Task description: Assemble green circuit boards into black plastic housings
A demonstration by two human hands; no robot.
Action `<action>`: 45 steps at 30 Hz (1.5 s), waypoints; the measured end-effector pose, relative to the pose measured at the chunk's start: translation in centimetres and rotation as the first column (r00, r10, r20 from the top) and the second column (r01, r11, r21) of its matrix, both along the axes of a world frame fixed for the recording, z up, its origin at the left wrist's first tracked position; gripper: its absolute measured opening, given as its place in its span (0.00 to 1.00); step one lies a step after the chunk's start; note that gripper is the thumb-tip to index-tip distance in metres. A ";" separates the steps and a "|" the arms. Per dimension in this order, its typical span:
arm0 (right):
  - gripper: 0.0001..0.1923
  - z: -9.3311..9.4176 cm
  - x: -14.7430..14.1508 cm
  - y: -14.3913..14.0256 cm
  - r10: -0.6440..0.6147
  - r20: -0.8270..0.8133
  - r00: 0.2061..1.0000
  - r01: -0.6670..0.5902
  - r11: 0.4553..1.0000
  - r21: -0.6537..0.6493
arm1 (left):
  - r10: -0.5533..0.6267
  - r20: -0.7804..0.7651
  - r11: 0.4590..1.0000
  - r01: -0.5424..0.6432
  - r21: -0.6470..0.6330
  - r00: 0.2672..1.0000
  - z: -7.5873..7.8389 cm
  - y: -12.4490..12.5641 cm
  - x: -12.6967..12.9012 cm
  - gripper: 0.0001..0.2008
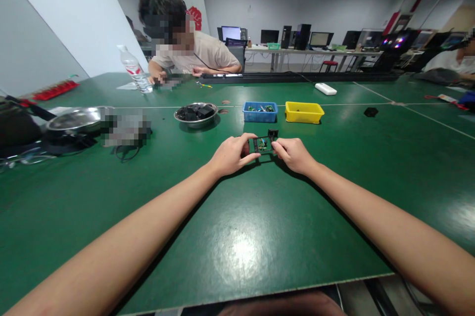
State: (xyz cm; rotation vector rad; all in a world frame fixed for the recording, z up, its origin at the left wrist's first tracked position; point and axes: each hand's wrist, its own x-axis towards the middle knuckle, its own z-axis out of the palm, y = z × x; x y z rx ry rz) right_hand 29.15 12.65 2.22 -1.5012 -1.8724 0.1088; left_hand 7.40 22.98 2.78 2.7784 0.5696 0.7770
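Observation:
Between my hands, just above the green table [237, 222], is a small black plastic frame [256, 146] with an open middle; green bits show within it. My left hand [232, 155] grips its left end, thumb below and fingers above. The thumb and curled fingers of my right hand [293, 154] pinch its right side. A small dark square piece [273, 133] sticks up at the frame's upper right corner; whether it is part of the frame I cannot tell. Beyond the hands stand a blue bin [260, 116] with small green electronic parts and a yellow bin [304, 116].
A steel bowl [196, 122] of black parts stands left of the bins. Farther left are a metal pan [79, 119] and a water bottle [134, 69]. A white box [325, 89] and a black piece [371, 112] lie right. Another person [208, 51] leans over the far side.

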 end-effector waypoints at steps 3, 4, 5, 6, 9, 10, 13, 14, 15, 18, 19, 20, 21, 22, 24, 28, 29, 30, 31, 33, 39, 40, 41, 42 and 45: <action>0.22 -0.1 -0.2 0.0 0.016 -0.005 1.000 -0.016 1.000 0.007 | -0.003 -0.009 0.999 0.003 0.036 1.000 0.0 -0.1 0.0 0.20; 0.22 -0.1 -0.2 0.0 0.019 -0.008 1.000 -0.019 1.000 0.006 | -0.006 -0.010 0.999 0.006 0.051 1.000 0.1 -0.1 0.0 0.20; 0.22 0.0 -0.2 0.1 0.019 -0.010 1.000 -0.019 1.000 0.004 | -0.007 -0.009 0.998 0.008 0.069 1.000 0.1 -0.1 0.0 0.20; 0.22 0.0 0.0 0.1 0.011 -0.011 1.000 -0.011 1.000 0.003 | -0.005 -0.005 0.996 0.005 0.089 1.000 0.2 0.0 0.0 0.20; 0.22 0.3 1.6 0.3 -0.064 0.001 0.998 0.064 0.998 -0.004 | 0.054 0.032 0.990 -0.058 0.127 0.998 0.2 0.8 -0.3 0.23; 0.22 0.4 2.4 0.3 -0.096 0.015 0.995 0.096 0.995 -0.021 | 0.090 0.044 0.988 -0.095 0.119 0.995 0.1 1.2 -0.4 0.24; 0.21 0.6 5.3 0.4 -0.158 0.080 0.984 0.169 0.973 -0.158 | 0.193 0.023 0.980 -0.194 0.036 0.981 -0.3 2.8 -0.9 0.29; 0.21 0.7 6.2 0.4 -0.164 0.087 0.983 0.177 0.968 -0.180 | 0.217 0.001 0.976 -0.217 0.003 0.976 -0.5 3.2 -1.1 0.29; 0.21 0.7 6.9 0.4 -0.169 0.092 0.981 0.184 0.963 -0.196 | 0.229 -0.023 0.973 -0.230 -0.027 0.973 -0.7 3.6 -1.2 0.29; 0.21 0.6 8.6 0.3 -0.190 0.111 0.976 0.210 0.955 -0.211 | 0.200 -0.092 0.978 -0.205 -0.048 0.975 -1.1 4.2 -1.4 0.27; 0.21 0.5 9.0 0.3 -0.199 0.121 0.973 0.221 0.952 -0.211 | 0.185 -0.104 0.981 -0.189 -0.039 0.977 -1.2 4.2 -1.3 0.25; 0.21 0.4 9.3 0.3 -0.211 0.132 0.969 0.235 0.949 -0.209 | 0.173 -0.107 0.984 -0.177 -0.031 0.979 -1.2 4.1 -1.3 0.23; 0.21 0.3 9.5 0.3 -0.226 0.143 0.964 0.252 0.946 -0.203 | 0.165 -0.104 0.985 -0.169 -0.027 0.981 -1.2 4.1 -1.2 0.22; 0.21 0.2 9.8 0.3 -0.247 0.154 0.957 0.274 0.942 -0.191 | 0.160 -0.097 0.986 -0.163 -0.029 0.982 -1.2 4.0 -1.2 0.20; 0.19 -0.1 9.9 0.4 -0.303 0.169 0.938 0.329 0.931 -0.156 | 0.153 -0.090 0.987 -0.157 -0.045 0.984 -1.1 3.9 -1.1 0.19; 0.12 -0.5 8.6 1.0 -0.373 0.148 0.916 0.383 0.922 -0.049 | 0.141 -0.115 0.987 -0.149 -0.060 0.983 -1.0 3.8 -0.9 0.18; 0.16 -0.6 7.8 1.2 -0.346 0.134 0.928 0.350 0.937 -0.002 | 0.139 -0.117 0.988 -0.146 -0.058 0.983 -1.0 3.8 -0.9 0.18; 0.21 -0.7 7.0 1.5 -0.294 0.139 0.945 0.292 0.956 0.041 | 0.135 -0.115 0.988 -0.142 -0.054 0.984 -0.9 3.8 -0.9 0.18; 0.25 -0.8 6.1 1.7 -0.234 0.164 0.958 0.227 0.972 0.060 | 0.131 -0.110 0.989 -0.137 -0.050 0.985 -0.9 3.8 -0.9 0.18; 0.27 -1.0 4.5 2.1 -0.165 0.227 0.960 0.162 0.986 0.032 | 0.125 -0.102 0.991 -0.130 -0.042 0.987 -0.9 3.7 -0.9 0.17; 0.18 -1.2 2.9 2.5 -0.089 0.298 0.950 0.104 0.994 -0.036 | 0.128 -0.101 0.990 -0.133 -0.044 0.987 -0.9 3.7 -0.9 0.17; 0.16 -1.1 3.0 2.4 -0.075 0.295 0.953 0.084 0.996 -0.018 | 0.127 -0.101 0.990 -0.131 -0.043 0.987 -0.9 3.7 -0.9 0.17; 0.15 -1.1 3.0 2.4 -0.057 0.290 0.955 0.060 0.998 0.000 | 0.125 -0.101 0.991 -0.130 -0.041 0.987 -0.9 3.7 -0.9 0.17; 0.14 -1.0 3.1 2.3 -0.034 0.287 0.957 0.032 0.999 0.013 | 0.125 -0.100 0.991 -0.129 -0.038 0.987 -1.0 3.7 -0.9 0.17; 0.12 -0.9 3.2 1.8 0.057 0.252 0.966 -0.066 0.997 0.029 | 0.128 -0.095 0.991 -0.132 -0.032 0.987 -1.0 3.7 -0.9 0.17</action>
